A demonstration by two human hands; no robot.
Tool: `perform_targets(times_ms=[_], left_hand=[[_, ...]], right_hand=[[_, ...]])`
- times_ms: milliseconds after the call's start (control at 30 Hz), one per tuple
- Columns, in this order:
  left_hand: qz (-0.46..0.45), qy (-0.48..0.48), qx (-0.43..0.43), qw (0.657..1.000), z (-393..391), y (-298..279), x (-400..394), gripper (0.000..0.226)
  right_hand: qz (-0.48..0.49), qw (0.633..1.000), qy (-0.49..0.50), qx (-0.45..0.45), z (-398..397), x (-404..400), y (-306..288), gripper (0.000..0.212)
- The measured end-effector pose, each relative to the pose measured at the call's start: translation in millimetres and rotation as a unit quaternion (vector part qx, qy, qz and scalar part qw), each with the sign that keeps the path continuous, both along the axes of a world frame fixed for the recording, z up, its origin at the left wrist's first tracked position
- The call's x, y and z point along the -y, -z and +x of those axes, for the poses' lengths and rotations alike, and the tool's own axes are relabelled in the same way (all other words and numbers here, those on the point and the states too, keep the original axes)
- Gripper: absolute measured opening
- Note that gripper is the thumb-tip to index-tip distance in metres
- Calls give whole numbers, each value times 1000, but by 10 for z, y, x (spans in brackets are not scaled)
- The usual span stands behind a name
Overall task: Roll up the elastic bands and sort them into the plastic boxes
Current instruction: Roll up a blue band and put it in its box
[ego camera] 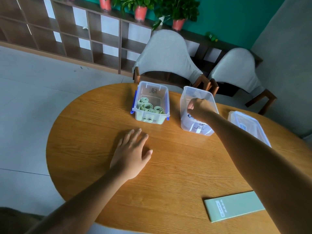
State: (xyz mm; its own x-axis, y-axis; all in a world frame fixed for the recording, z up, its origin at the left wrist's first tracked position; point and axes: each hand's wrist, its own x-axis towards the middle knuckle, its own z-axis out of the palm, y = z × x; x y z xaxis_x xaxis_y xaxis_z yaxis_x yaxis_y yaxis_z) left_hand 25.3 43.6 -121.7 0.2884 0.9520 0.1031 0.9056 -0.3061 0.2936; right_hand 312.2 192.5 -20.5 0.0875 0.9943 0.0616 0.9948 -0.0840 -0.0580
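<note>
Lower right of the frame: one flat green band (pixel 234 206), thin, matte and rectangular with printed marks at one end, lies unrolled on the wooden table (pixel 94 125), partly under the right forearm. Judged as the next item awaiting rolling

Centre left: the left hand (pixel 130 152) rests palm-down on the wood-grain surface, fingers straight and spread, holding nothing; probably bracing

Centre right: the right hand (pixel 199 108) reaches into the middle clear box (pixel 185 115), fingers curled downward. Something blue shows beneath the hand, but whether the fingers grip it cannot be told. Judged as depositing a roll

Upper centre: the left clear box (pixel 166 105), rigid translucent plastic with blue clips and handwritten labels, holds several green rolls (pixel 148 108), loosely coiled spirals standing on edge

Right edge: a box lid (pixel 249 125) lies flat on the table

Top: two grey padded chairs (pixel 165 54)
</note>
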Motion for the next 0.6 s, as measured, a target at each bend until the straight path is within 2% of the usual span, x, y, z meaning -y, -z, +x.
perform_targets(times_ms=[200, 600], left_hand=[[3, 0, 0, 1000, -1, -9, 5, 71], [5, -8, -1, 1000, 7, 22, -2, 66]], right_hand=[[-4, 999, -12, -29, 85, -33, 26, 24], [5, 997, -4, -75, 122, -49, 71, 28]])
